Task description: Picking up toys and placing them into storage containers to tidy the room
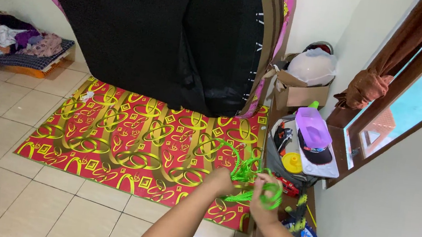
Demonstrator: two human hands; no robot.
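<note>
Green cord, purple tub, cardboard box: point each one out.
green cord [243, 171], head view, on the tangled loops by the hands.
purple tub [313, 126], head view, on its inside.
cardboard box [302, 95], head view, on its front wall.

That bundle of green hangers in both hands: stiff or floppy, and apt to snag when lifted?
The green hangers look thin and light, probably slightly springy rather than floppy. Hooks and loops cross between the left hand and right hand, so they likely tangle and lift as one clump.

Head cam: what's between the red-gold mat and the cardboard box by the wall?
The upright black mattress in its pink cover stands between mat and box.
</note>
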